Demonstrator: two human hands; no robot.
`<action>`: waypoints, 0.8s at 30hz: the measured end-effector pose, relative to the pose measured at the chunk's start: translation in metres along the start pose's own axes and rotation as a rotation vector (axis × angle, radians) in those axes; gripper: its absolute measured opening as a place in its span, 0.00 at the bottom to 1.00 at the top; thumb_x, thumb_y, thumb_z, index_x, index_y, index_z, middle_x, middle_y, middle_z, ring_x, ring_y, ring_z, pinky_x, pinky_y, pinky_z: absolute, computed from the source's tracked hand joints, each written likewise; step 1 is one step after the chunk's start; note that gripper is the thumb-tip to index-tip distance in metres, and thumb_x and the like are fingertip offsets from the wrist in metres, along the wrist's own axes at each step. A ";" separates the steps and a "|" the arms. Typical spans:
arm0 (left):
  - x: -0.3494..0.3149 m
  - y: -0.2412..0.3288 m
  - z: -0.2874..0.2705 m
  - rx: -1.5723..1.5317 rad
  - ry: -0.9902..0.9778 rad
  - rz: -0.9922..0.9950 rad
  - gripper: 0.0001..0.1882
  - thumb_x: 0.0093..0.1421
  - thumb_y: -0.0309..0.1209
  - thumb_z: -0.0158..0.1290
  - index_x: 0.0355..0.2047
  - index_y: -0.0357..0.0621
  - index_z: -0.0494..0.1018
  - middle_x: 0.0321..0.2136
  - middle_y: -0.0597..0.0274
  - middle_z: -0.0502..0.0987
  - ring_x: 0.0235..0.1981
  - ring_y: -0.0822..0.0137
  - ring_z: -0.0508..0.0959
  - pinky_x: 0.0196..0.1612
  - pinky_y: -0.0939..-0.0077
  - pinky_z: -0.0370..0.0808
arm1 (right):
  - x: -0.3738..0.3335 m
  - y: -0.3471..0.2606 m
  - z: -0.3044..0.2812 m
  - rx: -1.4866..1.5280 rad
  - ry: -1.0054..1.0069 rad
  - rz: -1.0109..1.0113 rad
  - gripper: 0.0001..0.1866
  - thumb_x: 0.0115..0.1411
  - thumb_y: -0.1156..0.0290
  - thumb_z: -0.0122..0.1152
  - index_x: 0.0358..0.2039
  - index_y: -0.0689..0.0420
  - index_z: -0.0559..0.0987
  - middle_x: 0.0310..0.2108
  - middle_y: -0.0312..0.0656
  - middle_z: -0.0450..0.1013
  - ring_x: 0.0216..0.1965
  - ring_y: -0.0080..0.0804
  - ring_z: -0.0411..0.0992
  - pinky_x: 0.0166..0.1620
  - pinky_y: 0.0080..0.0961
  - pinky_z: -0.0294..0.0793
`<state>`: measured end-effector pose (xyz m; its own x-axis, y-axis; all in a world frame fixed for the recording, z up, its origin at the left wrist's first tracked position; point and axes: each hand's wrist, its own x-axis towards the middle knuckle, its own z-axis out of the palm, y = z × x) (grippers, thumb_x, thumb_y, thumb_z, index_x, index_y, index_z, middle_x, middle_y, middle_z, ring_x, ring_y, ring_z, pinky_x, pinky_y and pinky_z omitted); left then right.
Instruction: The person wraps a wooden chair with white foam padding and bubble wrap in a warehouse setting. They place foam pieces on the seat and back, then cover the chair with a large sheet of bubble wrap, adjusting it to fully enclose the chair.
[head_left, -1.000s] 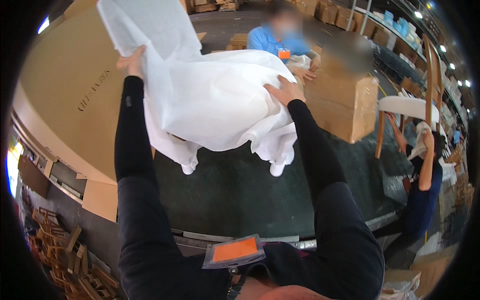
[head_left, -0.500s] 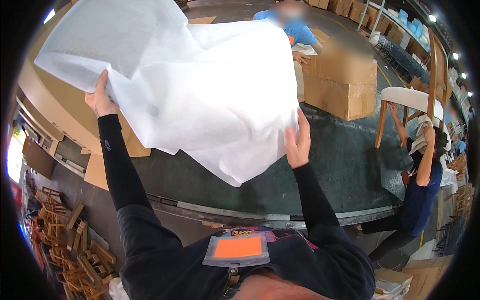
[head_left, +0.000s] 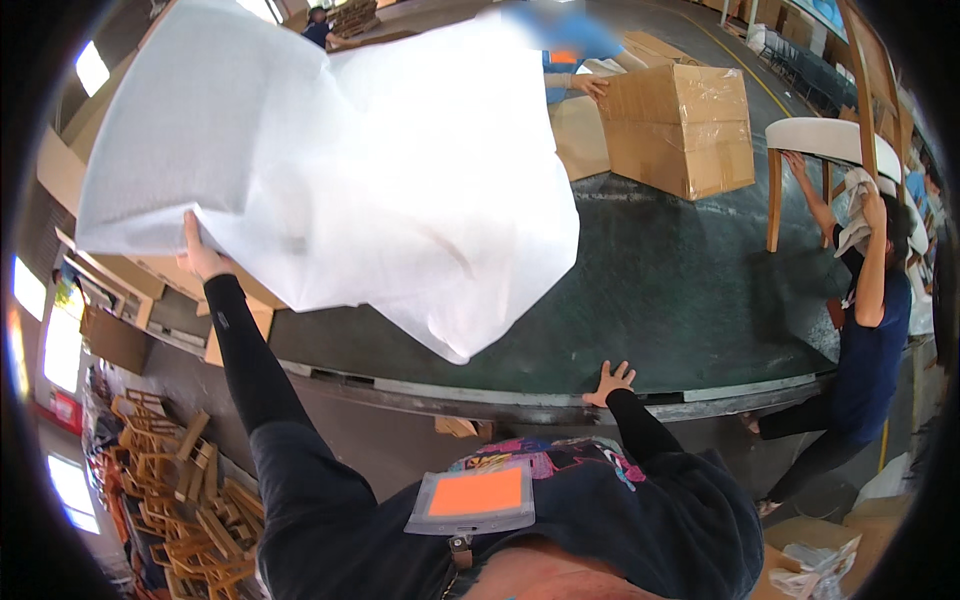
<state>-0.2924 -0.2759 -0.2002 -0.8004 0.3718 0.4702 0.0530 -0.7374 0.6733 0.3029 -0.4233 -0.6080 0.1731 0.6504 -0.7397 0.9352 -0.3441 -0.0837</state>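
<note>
A large white sheet of thin, translucent wrapping material (head_left: pixel 420 200) hangs in the air over the table, billowing and creased. My left hand (head_left: pixel 203 252) grips its lower left edge, thumb up along the near side. The fingers behind the sheet are hidden. My right hand (head_left: pixel 612 384) is apart from the sheet, low by the near edge of the dark green table (head_left: pixel 690 300), with its fingers spread and nothing in them. Part of the table and a flat piece of cardboard behind the sheet are covered from view.
A cardboard box (head_left: pixel 680 130) stands on the far side, with a co-worker's hand (head_left: pixel 590 86) on it. To the right, another person (head_left: pixel 865 330) holds a cloth at a wooden chair with a white seat (head_left: pixel 830 138). Wooden chair frames (head_left: pixel 195 500) are piled on the floor at left.
My right hand has let go of the sheet and come down toward the table's near edge. The sheet's right side now floats free, while my left hand keeps its hold.
</note>
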 end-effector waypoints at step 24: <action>-0.020 0.026 -0.047 -0.034 -0.015 0.021 0.24 0.53 0.32 0.66 0.47 0.34 0.71 0.44 0.54 0.76 0.41 0.61 0.78 0.42 0.63 0.80 | 0.009 -0.009 -0.011 -0.035 -0.080 -0.043 0.66 0.47 0.23 0.53 0.72 0.55 0.39 0.70 0.66 0.34 0.72 0.61 0.30 0.68 0.62 0.34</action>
<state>-0.3033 -0.3289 -0.2194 -0.7900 0.3645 0.4930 0.0491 -0.7640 0.6434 0.2994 -0.4070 -0.6072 0.1086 0.6074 -0.7869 0.9517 -0.2922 -0.0943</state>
